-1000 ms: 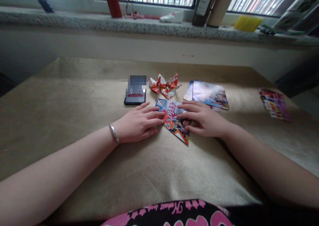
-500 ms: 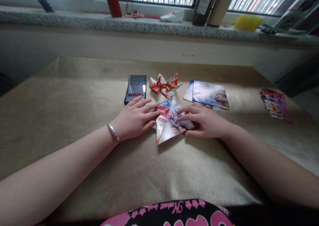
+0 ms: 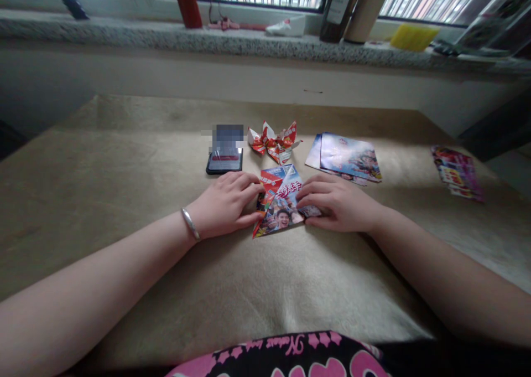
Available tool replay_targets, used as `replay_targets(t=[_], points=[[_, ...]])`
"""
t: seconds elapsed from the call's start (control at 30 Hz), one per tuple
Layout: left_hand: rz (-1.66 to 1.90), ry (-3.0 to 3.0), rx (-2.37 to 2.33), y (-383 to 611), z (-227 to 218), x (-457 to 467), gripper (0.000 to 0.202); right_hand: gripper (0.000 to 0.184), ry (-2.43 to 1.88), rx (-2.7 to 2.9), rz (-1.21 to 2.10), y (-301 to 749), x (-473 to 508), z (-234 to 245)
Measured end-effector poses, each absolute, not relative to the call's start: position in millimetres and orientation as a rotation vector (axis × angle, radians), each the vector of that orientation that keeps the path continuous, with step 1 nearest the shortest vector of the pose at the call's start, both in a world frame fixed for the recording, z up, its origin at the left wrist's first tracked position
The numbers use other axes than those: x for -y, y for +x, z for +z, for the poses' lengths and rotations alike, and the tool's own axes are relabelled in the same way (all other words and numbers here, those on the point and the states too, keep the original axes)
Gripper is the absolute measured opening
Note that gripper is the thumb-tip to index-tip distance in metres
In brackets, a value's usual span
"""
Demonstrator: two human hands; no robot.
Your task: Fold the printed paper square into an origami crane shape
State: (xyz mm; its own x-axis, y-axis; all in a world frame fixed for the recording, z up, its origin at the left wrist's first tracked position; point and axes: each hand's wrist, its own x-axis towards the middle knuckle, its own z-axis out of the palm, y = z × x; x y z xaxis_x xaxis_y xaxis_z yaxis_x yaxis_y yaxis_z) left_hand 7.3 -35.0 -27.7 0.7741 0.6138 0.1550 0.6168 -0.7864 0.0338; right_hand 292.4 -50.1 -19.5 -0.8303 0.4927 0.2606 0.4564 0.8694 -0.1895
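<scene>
A folded sheet of printed paper (image 3: 284,202), blue and red with a diagonal crease, lies on the table between my hands. My left hand (image 3: 230,202), with a silver bangle at the wrist, grips its left edge, the thumb low and the fingers curled over. At the right edge my right hand (image 3: 336,202) pinches the paper, its fingertips on top and the thumb near the lower corner. Just beyond the sheet stands a red and white folded paper piece (image 3: 274,143) with several pointed tips.
A phone (image 3: 224,158) lies beyond my left hand. Flat printed sheets (image 3: 350,155) are stacked at the right, with pink and red printed papers (image 3: 456,173) farther right. Bottles and a yellow sponge-like block (image 3: 414,37) stand on the stone windowsill (image 3: 249,43).
The paper now lies flatter, and its left flap shows more red. My left fingers have drawn back from near the phone and curled onto the left edge. My right hand has barely moved.
</scene>
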Motion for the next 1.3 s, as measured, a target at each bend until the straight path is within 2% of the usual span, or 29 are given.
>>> replay_targets(t=[0.1,0.27,0.37,0.5,0.67,0.97,1.3], points=[[-0.281,-2.972,1.053,9.9,-26.2,36.7,0.042,0.016,-0.635,2.721,0.099,288.6,50.8,-17.0],[-0.365,-3.006,1.070,13.4,-24.0,39.1,0.030,0.017,-0.610,2.698,0.058,284.4,52.4,-17.1],[-0.354,-3.043,0.958,13.9,-23.0,39.2,0.035,0.016,-0.612,2.706,0.071,284.0,52.8,-18.1],[-0.257,-3.059,0.879,13.2,-24.2,38.2,0.052,0.017,-0.630,2.710,0.094,283.4,53.6,-18.4],[-0.289,-3.067,0.836,13.2,-27.5,36.6,0.038,0.014,-0.677,2.703,0.185,279.9,57.6,-17.9],[-0.511,-3.090,0.725,14.8,-26.6,35.2,0.020,0.012,-0.966,2.542,0.467,275.0,63.3,-18.8],[-0.479,-3.014,0.698,9.2,-26.2,35.4,0.029,0.018,-1.363,2.188,0.653,275.6,54.1,-28.3]])
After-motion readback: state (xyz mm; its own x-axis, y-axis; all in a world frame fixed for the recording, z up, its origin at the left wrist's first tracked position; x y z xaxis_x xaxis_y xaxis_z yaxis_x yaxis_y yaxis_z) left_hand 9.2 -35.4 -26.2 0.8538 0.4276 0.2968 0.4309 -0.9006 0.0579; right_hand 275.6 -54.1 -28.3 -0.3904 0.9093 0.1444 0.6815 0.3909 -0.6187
